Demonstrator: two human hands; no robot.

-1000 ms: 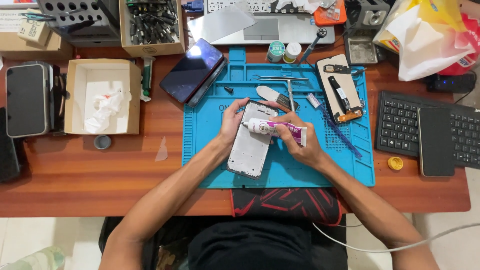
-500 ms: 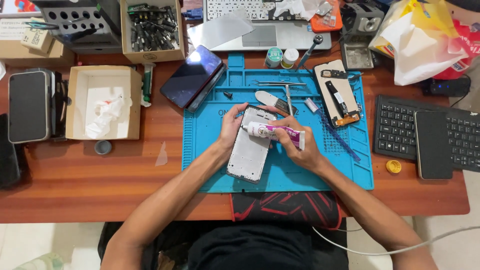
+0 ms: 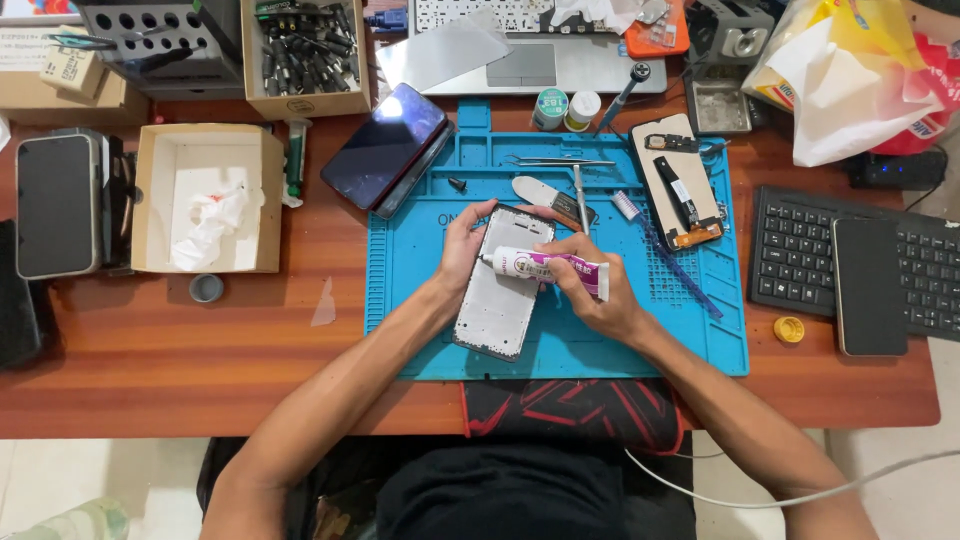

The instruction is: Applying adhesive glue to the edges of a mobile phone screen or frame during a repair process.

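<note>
Little has shifted since the earlier frames: both hands remain over the blue work mat [image 3: 700,340], and the tube's nozzle still rests near the frame's upper left edge. From left to right: a dark phone [image 3: 56,205] lies face up at the desk's far left; beside it an open cardboard box [image 3: 150,150] holds crumpled white tissue [image 3: 208,222]. A second phone with a dark screen [image 3: 388,147] lies tilted across the mat's upper left corner. The left hand [image 3: 462,245] grasps the silver phone frame [image 3: 500,300] along its left edge, fingers curled over the top; the frame lies slightly tilted on the mat's centre. The right hand [image 3: 595,295] is clenched around a white and purple adhesive tube [image 3: 545,266], which lies crosswise over the frame's upper part, nozzle pointing left and touching the frame. Above the hands, tweezers [image 3: 555,161] lie on the mat. Further right, a phone back panel with exposed parts [image 3: 678,180] rests on the mat's upper right. A black keyboard [image 3: 790,260] with a dark phone [image 3: 868,287] laid across it occupies the desk's right, with a small yellow cap [image 3: 789,329] near its lower left corner.
</note>
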